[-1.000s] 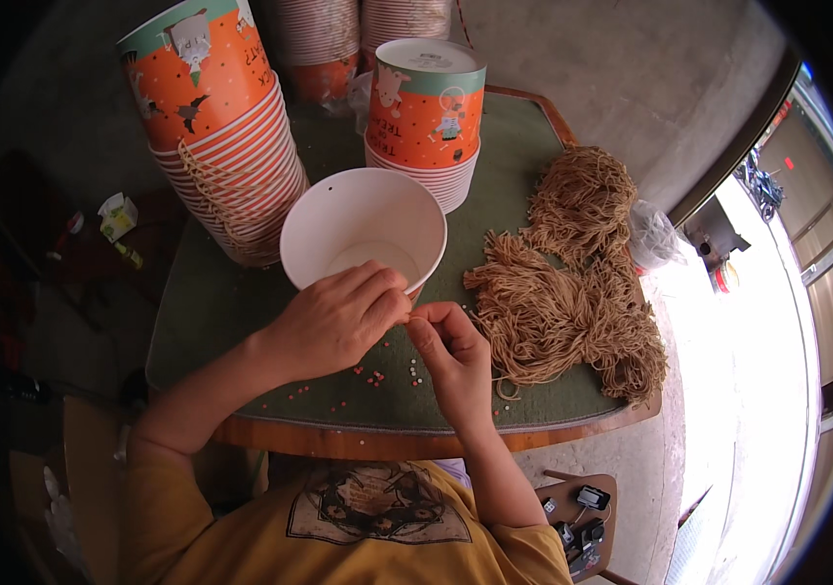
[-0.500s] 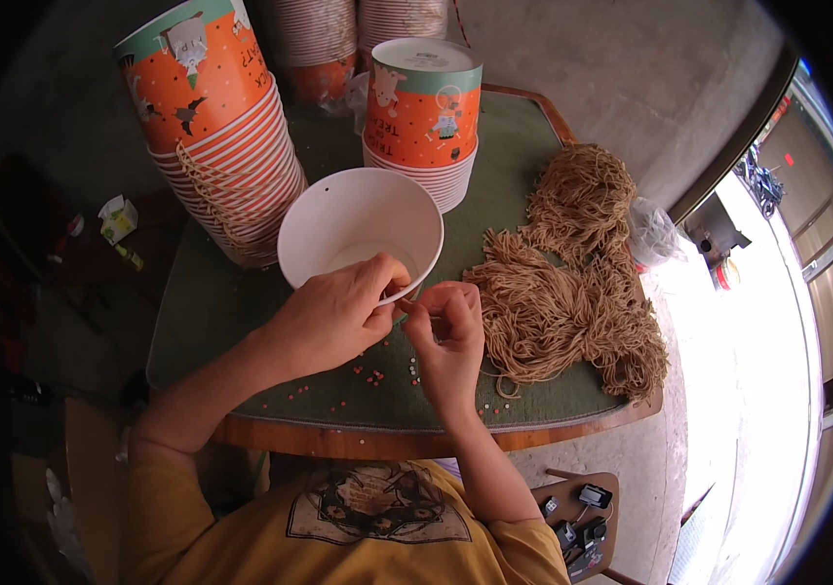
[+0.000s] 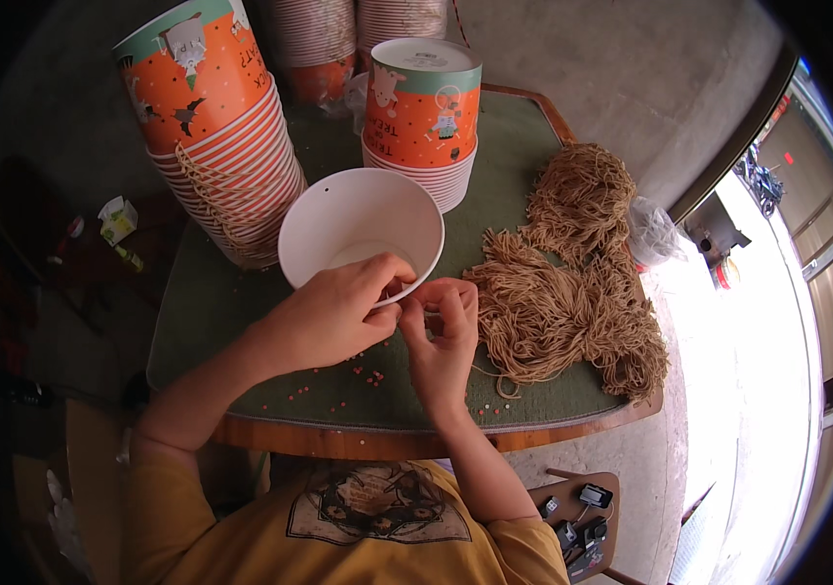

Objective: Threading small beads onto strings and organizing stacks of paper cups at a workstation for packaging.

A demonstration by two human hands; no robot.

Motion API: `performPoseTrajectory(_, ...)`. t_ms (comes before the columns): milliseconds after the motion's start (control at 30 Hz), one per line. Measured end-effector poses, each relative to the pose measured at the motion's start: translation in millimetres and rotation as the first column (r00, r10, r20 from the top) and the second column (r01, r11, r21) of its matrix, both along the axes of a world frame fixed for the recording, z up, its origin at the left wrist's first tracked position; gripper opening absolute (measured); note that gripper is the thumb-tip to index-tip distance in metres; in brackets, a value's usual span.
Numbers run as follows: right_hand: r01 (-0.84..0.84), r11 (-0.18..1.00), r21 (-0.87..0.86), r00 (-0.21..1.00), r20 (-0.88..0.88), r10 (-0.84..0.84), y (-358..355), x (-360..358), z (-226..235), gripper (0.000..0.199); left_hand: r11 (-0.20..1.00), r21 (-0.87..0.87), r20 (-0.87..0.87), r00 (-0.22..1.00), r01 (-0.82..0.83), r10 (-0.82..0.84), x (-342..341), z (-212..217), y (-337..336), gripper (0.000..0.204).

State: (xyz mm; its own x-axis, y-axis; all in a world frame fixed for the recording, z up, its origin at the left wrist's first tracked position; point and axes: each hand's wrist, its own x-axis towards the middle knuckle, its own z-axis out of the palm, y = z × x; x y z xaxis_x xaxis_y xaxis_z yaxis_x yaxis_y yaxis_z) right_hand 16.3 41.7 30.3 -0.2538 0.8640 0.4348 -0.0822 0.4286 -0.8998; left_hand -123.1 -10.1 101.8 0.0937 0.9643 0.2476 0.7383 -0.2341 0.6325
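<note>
A white-lined paper bucket (image 3: 353, 210) stands tilted in front of me, its mouth toward me. My left hand (image 3: 343, 307) is closed on its near rim, with the fingertips inside. Against the outside of that same rim, my right hand (image 3: 443, 327) pinches what looks like a thin tan cord; the fingers mostly hide it. A strand shows beside the right wrist and runs toward the bundles of tan cord (image 3: 553, 312) on the right. One small hole is visible in the bucket's far wall.
A tall stack of orange printed buckets (image 3: 212, 146) leans at the left, with cord handles hanging on it. A shorter stack (image 3: 423, 117) stands behind the bucket. Small red and white paper dots (image 3: 368, 375) are scattered over the green tabletop (image 3: 212, 341). A clear plastic bag (image 3: 652, 232) lies beyond the cord.
My right hand has shifted slightly left and its fingers have drawn in closer to the rim. My left hand and the bucket have hardly moved.
</note>
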Motion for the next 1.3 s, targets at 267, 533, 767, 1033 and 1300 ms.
performPoseTrajectory(267,-0.007,0.999,-0.035,0.997,-0.082,0.004,0,-3,-10,0.012,0.993,-0.105,0.139,0.99,0.054,-0.039,-4,9,1,0.024)
performPoseTrajectory(533,0.009,1.0,0.003,1.0,-0.026,-0.009,-2,-3,-6,0.011,0.992,0.095,-0.032,0.996,0.087,-0.085,2,3,1,0.035)
performPoseTrajectory(767,-0.04,0.999,0.005,0.998,-0.051,0.04,-4,-1,-8,0.007,0.953,0.302,-0.237,0.971,0.036,0.038,8,-8,2,0.032)
performPoseTrajectory(1033,-0.112,0.975,-0.19,0.991,-0.092,0.096,-9,2,-3,0.006,0.923,0.385,-0.264,0.96,0.011,0.098,8,-14,1,0.034)
performPoseTrajectory(1300,-0.174,0.952,-0.254,0.976,-0.176,0.131,-5,2,-1,0.006,0.989,0.14,-0.022,0.998,0.055,-0.052,0,-4,0,0.036)
